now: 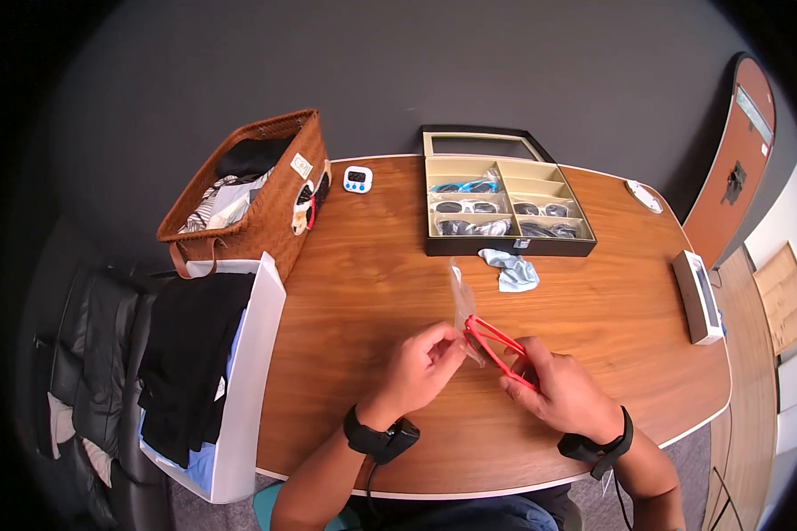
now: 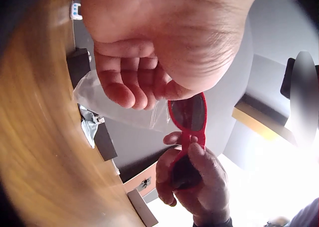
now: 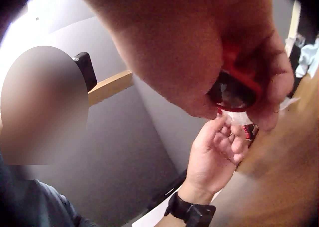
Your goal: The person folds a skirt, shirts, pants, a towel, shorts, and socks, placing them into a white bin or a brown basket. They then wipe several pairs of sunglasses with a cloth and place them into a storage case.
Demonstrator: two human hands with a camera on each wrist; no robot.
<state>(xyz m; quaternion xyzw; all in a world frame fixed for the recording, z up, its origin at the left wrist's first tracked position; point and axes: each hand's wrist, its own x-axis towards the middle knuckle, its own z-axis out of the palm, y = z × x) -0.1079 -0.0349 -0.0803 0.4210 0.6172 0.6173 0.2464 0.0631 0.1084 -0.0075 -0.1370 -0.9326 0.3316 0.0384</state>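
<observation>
Right hand (image 1: 562, 389) curled round red sunglasses (image 1: 498, 347), held just above the bench (image 1: 363, 292) near its front edge. Left hand (image 1: 421, 367) pinching a clear plastic sleeve (image 1: 459, 296) at the glasses' far end, fingers bent. Bare wood ahead, up to the blue cloth (image 1: 514, 270) and open sunglasses case (image 1: 500, 208).

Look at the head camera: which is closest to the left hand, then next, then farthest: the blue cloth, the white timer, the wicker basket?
1. Blue cloth, just beyond the left hand.
2. White timer, far table edge.
3. Wicker basket, far left; nearly ties with the timer.
</observation>
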